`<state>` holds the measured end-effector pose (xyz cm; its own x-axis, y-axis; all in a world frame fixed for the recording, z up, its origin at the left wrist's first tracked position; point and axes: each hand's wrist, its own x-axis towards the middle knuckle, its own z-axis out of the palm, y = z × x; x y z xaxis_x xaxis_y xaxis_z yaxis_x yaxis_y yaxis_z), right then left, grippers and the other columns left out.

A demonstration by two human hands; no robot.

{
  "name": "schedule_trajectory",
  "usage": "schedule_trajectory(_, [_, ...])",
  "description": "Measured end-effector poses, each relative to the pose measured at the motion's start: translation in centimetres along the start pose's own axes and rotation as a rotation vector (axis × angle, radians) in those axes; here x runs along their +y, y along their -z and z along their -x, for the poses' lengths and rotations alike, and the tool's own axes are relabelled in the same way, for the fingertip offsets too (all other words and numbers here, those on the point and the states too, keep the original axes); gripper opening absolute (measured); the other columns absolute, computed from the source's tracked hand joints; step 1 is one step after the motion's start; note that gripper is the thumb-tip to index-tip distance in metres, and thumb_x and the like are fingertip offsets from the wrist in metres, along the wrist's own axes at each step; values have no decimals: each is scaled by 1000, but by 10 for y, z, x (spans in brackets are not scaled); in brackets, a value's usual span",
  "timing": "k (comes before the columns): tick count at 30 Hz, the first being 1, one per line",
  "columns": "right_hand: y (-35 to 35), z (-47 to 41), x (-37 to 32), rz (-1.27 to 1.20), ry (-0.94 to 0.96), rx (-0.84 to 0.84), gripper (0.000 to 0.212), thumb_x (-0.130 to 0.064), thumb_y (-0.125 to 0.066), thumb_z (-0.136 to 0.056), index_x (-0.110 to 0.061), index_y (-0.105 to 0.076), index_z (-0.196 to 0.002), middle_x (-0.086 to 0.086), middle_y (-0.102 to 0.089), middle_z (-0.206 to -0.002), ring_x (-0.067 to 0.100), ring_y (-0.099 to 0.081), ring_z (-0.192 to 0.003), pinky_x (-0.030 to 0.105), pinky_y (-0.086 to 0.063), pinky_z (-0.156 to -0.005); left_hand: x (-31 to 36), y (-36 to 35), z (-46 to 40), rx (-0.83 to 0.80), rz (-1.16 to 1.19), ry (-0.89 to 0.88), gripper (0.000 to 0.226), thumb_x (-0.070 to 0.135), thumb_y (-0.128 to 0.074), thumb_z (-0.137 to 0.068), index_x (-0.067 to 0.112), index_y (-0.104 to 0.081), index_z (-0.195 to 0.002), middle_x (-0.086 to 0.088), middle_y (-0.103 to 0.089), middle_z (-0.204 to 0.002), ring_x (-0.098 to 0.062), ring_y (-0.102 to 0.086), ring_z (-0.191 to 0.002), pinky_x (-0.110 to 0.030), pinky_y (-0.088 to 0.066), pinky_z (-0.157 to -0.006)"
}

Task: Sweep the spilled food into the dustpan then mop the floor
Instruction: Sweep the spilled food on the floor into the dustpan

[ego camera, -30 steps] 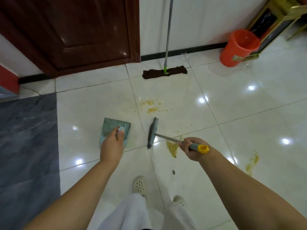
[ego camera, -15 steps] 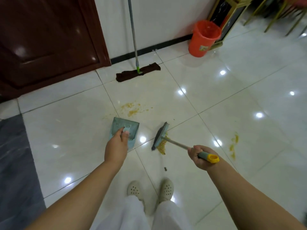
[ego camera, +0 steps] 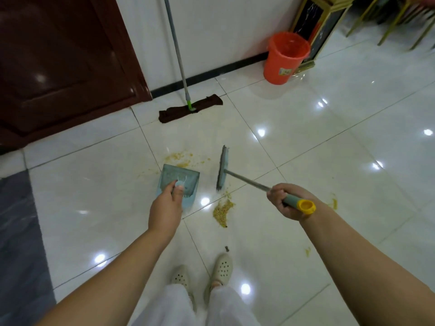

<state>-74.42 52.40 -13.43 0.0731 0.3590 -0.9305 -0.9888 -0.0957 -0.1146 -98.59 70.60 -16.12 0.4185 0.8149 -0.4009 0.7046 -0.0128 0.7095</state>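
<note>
My left hand [ego camera: 166,208] grips the handle of a pale blue dustpan [ego camera: 180,182] standing on the white tiles. My right hand [ego camera: 286,201] grips the grey, yellow-capped handle of a small broom whose head [ego camera: 223,168] stands just right of the dustpan. A yellow pile of spilled food [ego camera: 222,211] lies below the broom head, between my hands. More crumbs [ego camera: 180,158] are scattered just beyond the dustpan. Smaller yellow smears lie at the right [ego camera: 333,203] and near my right forearm [ego camera: 307,251]. A mop [ego camera: 190,108] with a dark brown head leans against the wall.
An orange bucket [ego camera: 286,58] stands by the wall at the upper right, beside a black and gold stand [ego camera: 313,22]. A dark wooden door [ego camera: 66,62] fills the upper left. A grey mat [ego camera: 20,243] lies at the left. My shoes [ego camera: 202,272] are at the bottom.
The broom head has lifted off the food pile and moved farther away, beside the dustpan. The pile now lies uncovered. The view has shifted, and the dustpan stays in my left hand.
</note>
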Motion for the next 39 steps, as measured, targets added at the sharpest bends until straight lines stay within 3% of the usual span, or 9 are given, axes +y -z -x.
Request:
schedule_trajectory(5, [-5, -18, -61, 368, 107, 143, 6, -5, -43, -94, 0, -46, -97, 13, -51, -74, 6, -41, -26, 11, -41, -31, 21, -24, -2, 41, -12, 26, 49, 47, -32, -99, 21, -51, -135, -11, -69, -107, -22, -63, -80, -28, -45, -68])
schedule_trajectory(9, [-8, -36, -95, 601, 128, 247, 7, -7, -45, -96, 0, -46, -92, 16, -53, -81, 8, -43, -23, 12, -41, -30, 26, -39, -7, 64, -9, 50, 51, 50, -31, -97, 22, -50, -135, -12, -68, -110, -31, -64, -97, -35, -50, -80])
schedule_trajectory(12, [-6, -50, -106, 767, 100, 312, 13, -6, -45, -97, 4, -47, -88, 16, -53, -79, 11, -45, -20, 12, -40, -28, 29, -49, -7, 83, -7, 68, 52, 52, -31, -97, 23, -50, -136, -14, -68, -108, -32, -64, -98, -36, -51, -80])
schedule_trajectory(15, [2, -68, -105, 984, 157, 385, 16, -3, -51, -94, 6, -50, -107, 21, -57, -79, 16, -51, -34, 14, -42, -31, 35, -57, -4, 96, 18, 81, 49, 48, -33, -98, 23, -50, -136, -12, -69, -95, -26, -63, -79, -33, -50, -73])
schedule_trajectory(17, [10, -77, -97, 1073, 180, 405, 23, -3, -54, -93, 3, -49, -114, 24, -59, -89, 19, -52, -49, 16, -44, -32, 36, -60, -2, 100, 36, 86, 47, 45, -34, -98, 22, -51, -136, -16, -69, -97, -26, -62, -78, -32, -49, -72])
schedule_trajectory(24, [27, -71, -59, 1172, 106, 417, 8, 0, -52, -93, 4, -48, -99, 15, -48, -71, 21, -50, -41, 11, -36, -30, 31, -64, 5, 76, -18, 58, 46, 43, -32, -99, 20, -52, -134, -18, -68, -104, -32, -64, -94, -28, -43, -69])
schedule_trajectory(32, [51, -58, -4, 1166, 33, 457, 7, 0, -54, -90, 1, -49, -94, 16, -49, -78, 25, -49, -63, 19, -40, -38, 17, -53, 19, 11, -56, -2, 48, 44, -31, -100, 20, -50, -136, -18, -67, -108, -28, -63, -89, -31, -45, -72])
schedule_trajectory(35, [61, -51, 28, 1221, 18, 457, 5, -1, -54, -89, -2, -50, -87, 14, -49, -73, 23, -50, -62, 24, -39, -42, 3, -44, 28, -24, -58, -1, 50, 46, -30, -99, 20, -48, -138, -11, -67, -112, -22, -62, -82, -29, -46, -73])
schedule_trajectory(39, [69, -43, 75, 1222, -48, 491, 8, -3, -54, -91, 0, -49, -97, 14, -48, -79, 21, -47, -64, 19, -39, -38, -21, -25, 37, -61, -48, -8, 50, 47, -31, -99, 21, -48, -138, -7, -67, -115, -27, -64, -94, -35, -51, -83])
